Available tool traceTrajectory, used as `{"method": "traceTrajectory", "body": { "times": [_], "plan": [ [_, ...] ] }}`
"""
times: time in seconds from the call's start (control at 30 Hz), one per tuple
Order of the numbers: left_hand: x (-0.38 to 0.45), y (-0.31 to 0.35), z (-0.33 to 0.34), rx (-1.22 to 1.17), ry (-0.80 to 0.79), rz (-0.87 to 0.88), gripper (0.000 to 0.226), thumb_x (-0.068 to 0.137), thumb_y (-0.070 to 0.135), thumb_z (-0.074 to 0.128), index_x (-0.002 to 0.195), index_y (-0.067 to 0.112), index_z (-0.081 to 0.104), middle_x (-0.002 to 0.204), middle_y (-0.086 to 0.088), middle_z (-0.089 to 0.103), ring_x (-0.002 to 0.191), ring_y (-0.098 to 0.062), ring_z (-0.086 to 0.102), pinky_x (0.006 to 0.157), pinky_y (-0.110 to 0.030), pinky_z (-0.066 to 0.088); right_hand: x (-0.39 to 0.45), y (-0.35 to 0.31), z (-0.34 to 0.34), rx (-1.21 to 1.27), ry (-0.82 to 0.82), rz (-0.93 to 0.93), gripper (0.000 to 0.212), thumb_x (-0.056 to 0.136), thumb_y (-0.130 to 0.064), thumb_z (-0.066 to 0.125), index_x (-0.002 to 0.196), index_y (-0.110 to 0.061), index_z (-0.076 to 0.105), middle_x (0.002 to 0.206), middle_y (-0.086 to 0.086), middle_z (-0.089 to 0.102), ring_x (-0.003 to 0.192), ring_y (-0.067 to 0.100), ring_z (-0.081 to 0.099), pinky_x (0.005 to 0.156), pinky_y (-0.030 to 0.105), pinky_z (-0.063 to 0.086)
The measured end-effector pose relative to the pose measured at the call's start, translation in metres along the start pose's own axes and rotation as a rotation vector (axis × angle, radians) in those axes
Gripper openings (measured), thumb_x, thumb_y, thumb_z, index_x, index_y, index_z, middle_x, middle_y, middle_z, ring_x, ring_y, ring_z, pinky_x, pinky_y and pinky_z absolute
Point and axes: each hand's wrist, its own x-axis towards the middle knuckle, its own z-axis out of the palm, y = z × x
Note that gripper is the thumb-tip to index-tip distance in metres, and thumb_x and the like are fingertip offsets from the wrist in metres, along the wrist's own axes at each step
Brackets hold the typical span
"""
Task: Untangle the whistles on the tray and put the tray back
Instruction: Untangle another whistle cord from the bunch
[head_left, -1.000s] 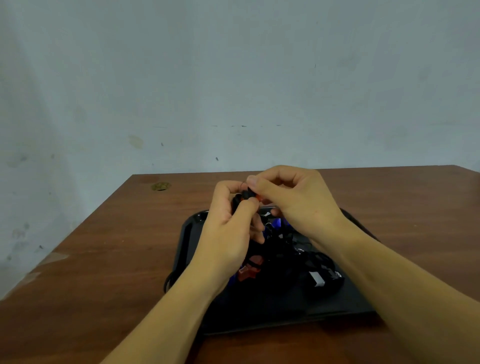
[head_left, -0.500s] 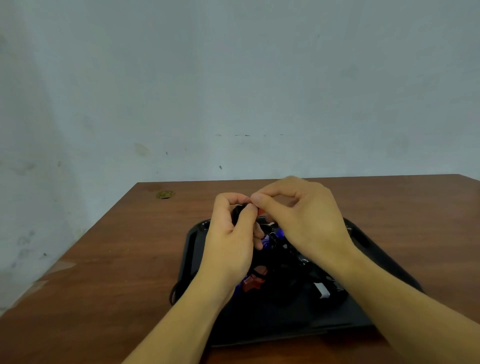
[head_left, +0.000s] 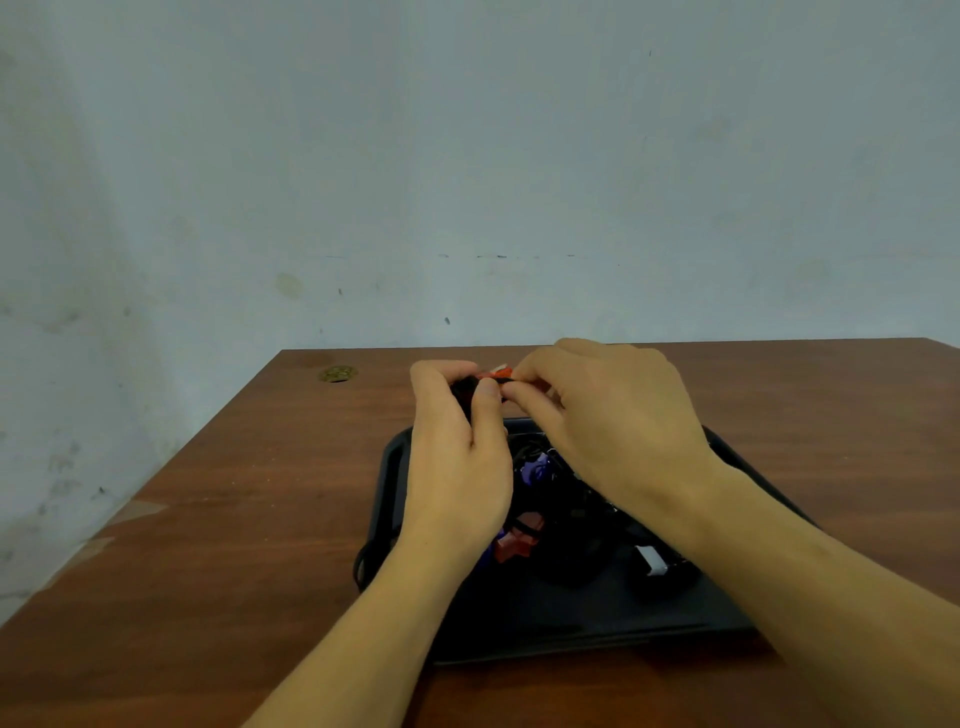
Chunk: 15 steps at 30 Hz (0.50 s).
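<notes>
A: Hands?
B: Left hand (head_left: 457, 467) and right hand (head_left: 613, 415) both raised over the tray's far edge, each grip pinching an orange whistle (head_left: 500, 373), probably with its black cord.
A: Tray?
B: Black tray (head_left: 571, 618) on the tabletop (head_left: 234, 519), near the front edge. Remaining whistles (head_left: 524, 535) lie tangled inside.

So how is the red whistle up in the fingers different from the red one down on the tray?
The red whistle in the fingers is held above the tray, pinched between the left hand and right hand; the red whistle on the tray lies untouched among the black cords. The held one is mostly hidden by fingertips and looks brighter; the lying one shows more and looks darker. Both are red.
</notes>
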Motion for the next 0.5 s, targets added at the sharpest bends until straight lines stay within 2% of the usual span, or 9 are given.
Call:
{"method": "traceTrajectory", "body": {
  "times": [0.07,0.17,0.3,0.5],
  "plan": [
    [-0.0006,0.0003,-0.0003,0.008,0.004,-0.002,0.010,0.104,0.023,0.045,0.105,0.033,0.042,0.095,-0.006,0.063,0.077,-0.021,0.062,0.067,-0.031,0.053,0.0014,-0.0008,-0.0025,-0.030,-0.086,0.041,0.027,0.101,-0.047,0.049,0.100,-0.028,0.069,0.089,-0.007,0.069,0.079,0.019,0.066,0.072,0.039,0.055],
    [-0.0013,0.0018,-0.0013,-0.001,0.012,-0.009,0.005,0.105,0.024,0.044,0.110,0.025,0.044,0.084,-0.009,0.063,0.066,-0.022,0.060,0.060,-0.028,0.049,0.0025,-0.0021,-0.0049,-0.012,-0.110,0.094,0.023,0.098,-0.046,0.051,0.097,-0.029,0.067,0.085,-0.008,0.068,0.078,0.015,0.065,0.073,0.037,0.056],
    [0.0012,0.0041,-0.0042,-0.053,-0.004,-0.018,0.006,0.106,0.023,0.043,0.105,0.021,0.049,0.069,-0.004,0.061,0.053,-0.008,0.053,0.053,-0.021,0.046,0.0015,-0.0012,-0.0090,0.189,-0.066,0.193,0.020,0.096,-0.047,0.059,0.098,-0.030,0.068,0.086,-0.012,0.070,0.080,0.006,0.065,0.078,0.031,0.055],
    [0.0037,0.0031,-0.0029,-0.114,-0.021,-0.048,0.010,0.106,0.021,0.044,0.104,0.016,0.052,0.065,-0.004,0.059,0.051,-0.012,0.050,0.052,-0.026,0.044,-0.0051,-0.0023,-0.0020,0.296,0.057,0.219,0.014,0.097,-0.040,0.062,0.097,-0.026,0.067,0.079,-0.017,0.066,0.076,0.004,0.065,0.076,0.031,0.054]
  ]
}}
